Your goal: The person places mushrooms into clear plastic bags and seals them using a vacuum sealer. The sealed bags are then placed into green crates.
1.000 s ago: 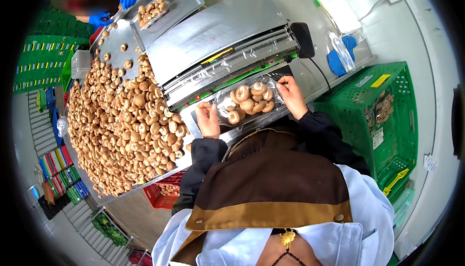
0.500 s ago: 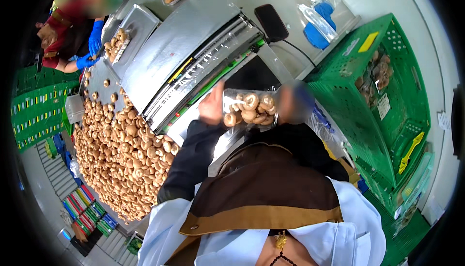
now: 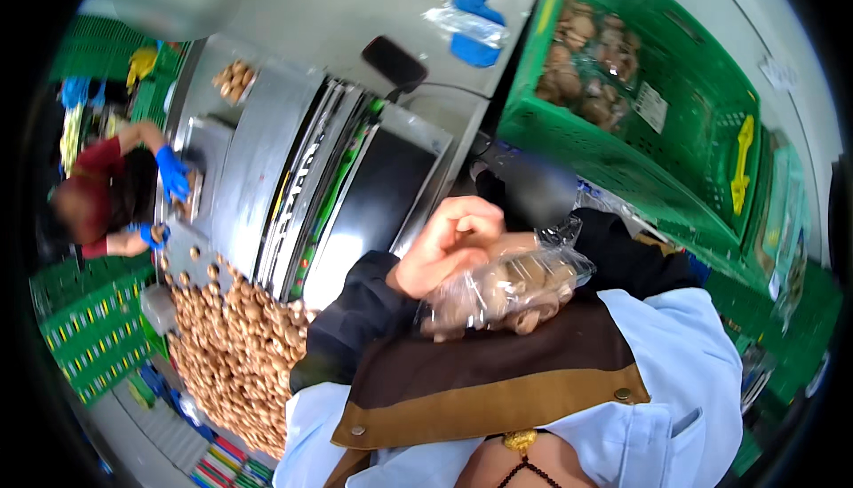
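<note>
My left hand (image 3: 449, 248) is curled at a clear plastic bag of brown mushrooms (image 3: 511, 292), held close against my brown apron (image 3: 484, 372). My right hand (image 3: 515, 244) is behind the left at the upper side of the bag, mostly hidden by it and the wrinkled film. The sealing machine (image 3: 267, 186), steel with a green strip and a dark plate (image 3: 373, 195), lies just left of and beyond my hands.
A green crate (image 3: 684, 159) at right holds bagged mushrooms (image 3: 582, 52) and a yellow tool (image 3: 742, 164). Loose mushrooms (image 3: 231, 355) cover the table at lower left. A co-worker (image 3: 98, 186) in blue gloves stands left. A black phone-like object (image 3: 395, 61) lies beyond the sealer.
My hands have lifted the bag off the machine and brought it right and down toward my body, now tilted. My view has turned toward the green crate; the co-worker's hands have moved.
</note>
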Demonstrator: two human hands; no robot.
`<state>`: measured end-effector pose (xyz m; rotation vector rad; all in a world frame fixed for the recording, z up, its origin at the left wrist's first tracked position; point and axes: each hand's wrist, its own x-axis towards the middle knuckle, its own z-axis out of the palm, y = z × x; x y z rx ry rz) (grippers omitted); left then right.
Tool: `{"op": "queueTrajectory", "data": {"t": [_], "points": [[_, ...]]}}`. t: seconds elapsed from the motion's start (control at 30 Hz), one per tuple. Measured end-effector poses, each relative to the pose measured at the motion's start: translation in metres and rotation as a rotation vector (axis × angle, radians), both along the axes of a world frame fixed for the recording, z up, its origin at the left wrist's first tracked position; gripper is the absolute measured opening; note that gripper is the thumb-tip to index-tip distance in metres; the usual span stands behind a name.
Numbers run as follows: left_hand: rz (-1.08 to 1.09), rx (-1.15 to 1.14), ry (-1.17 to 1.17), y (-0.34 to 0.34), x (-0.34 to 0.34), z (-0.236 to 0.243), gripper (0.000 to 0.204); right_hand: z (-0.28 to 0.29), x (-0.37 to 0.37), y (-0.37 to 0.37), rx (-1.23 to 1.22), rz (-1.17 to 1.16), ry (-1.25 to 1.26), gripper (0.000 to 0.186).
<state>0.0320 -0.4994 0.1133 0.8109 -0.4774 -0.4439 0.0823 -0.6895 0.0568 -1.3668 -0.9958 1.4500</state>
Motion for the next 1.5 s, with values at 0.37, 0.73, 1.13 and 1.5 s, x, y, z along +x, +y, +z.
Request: {"op": "queueTrajectory", "data": {"t": [0.37,0.73,1.13,1.5], "points": [[-0.310,0.250,0.318,-0.104,0.043,-0.013,0.033,0.152,0.019,-0.080,0.035,-0.559,-0.520,0.052],[0.181,0.512,0.574,-0.077,0.091,-0.006,0.013,-0.041,0.170,-0.421,-0.107,-2.109,-0.112,0.049],[0.445,0.462,0.630,0.023,0.016,-0.040,0.018,-0.199,0.262,-0.492,-1.615,-1.454,-0.813,0.071],[1.484,0.642,0.597,0.417,-0.060,-0.077,0.036,0.086,0.211,0.020,0.041,-1.301,-0.774,0.018]]}}
